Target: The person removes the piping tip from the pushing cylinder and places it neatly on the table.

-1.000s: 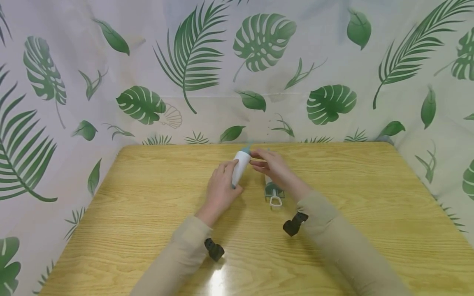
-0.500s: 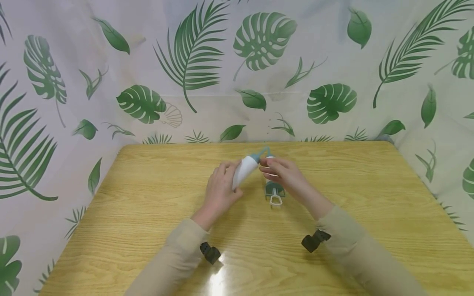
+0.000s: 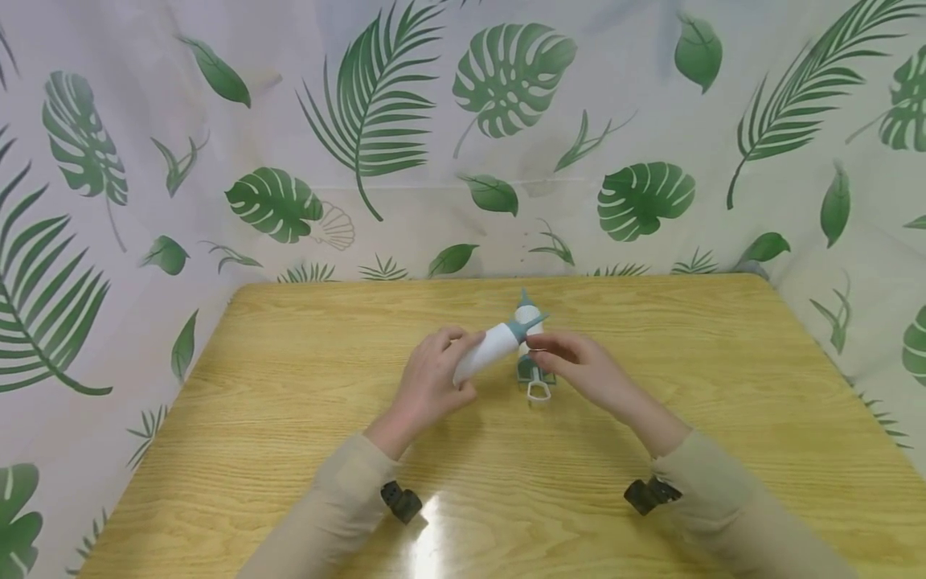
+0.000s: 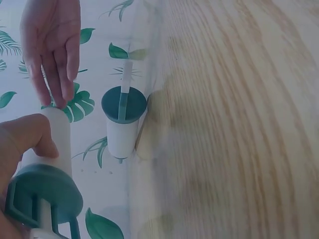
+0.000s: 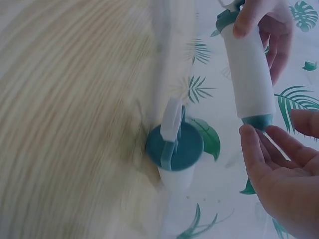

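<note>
My left hand grips the white barrel of an icing syringe, held tilted above the table with its teal nozzle pointing right and away. In the left wrist view the syringe's teal rear end and plunger face the camera. My right hand is beside the nozzle end, its fairly straight fingers touching or nearly touching the teal collar. A second icing syringe lies behind, its ring-handled plunger towards me. The held syringe and right fingers partly cover its barrel. Its teal rear end shows in the right wrist view.
Both syringes are over a wood-grain table. Along the table's far edge hangs a white cloth printed with green leaves. A dark wrist camera is strapped to the left sleeve, another wrist camera to the right.
The held syringe has swung from pointing away to pointing right, its nozzle now passing in front of the second syringe. My right hand has moved right and towards me alongside the nozzle.
</note>
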Tool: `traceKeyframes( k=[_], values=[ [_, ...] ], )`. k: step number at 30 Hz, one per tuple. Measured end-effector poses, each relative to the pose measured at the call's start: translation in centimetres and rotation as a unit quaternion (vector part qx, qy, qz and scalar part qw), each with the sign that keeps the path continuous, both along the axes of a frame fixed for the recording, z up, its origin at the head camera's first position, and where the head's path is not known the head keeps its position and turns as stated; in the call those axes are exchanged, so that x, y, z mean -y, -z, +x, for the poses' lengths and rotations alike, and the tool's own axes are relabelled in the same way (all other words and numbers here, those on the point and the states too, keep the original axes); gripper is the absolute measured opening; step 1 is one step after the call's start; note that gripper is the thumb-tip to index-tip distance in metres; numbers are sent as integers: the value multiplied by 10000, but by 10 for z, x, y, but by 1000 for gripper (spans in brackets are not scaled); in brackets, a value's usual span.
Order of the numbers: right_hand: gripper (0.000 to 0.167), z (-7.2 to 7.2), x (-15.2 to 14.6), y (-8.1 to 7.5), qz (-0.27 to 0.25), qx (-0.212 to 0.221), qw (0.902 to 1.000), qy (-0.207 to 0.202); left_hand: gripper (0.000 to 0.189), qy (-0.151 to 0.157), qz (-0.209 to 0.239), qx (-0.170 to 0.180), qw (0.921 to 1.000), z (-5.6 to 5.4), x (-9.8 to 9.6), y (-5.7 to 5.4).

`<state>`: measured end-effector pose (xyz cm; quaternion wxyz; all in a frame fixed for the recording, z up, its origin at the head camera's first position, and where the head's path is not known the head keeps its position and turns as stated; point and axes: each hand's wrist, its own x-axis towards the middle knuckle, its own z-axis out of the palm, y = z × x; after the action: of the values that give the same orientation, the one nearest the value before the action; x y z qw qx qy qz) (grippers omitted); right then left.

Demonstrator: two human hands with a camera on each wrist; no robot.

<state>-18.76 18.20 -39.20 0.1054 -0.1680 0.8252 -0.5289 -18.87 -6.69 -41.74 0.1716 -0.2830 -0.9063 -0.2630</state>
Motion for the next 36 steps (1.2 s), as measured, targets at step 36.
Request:
traceKeyframes(
  k=[36],
  values=[
    [36,6,-29,27,528,-669,9923,-899,62,2185,-183,-332,9751,7,7,8]
  ],
)
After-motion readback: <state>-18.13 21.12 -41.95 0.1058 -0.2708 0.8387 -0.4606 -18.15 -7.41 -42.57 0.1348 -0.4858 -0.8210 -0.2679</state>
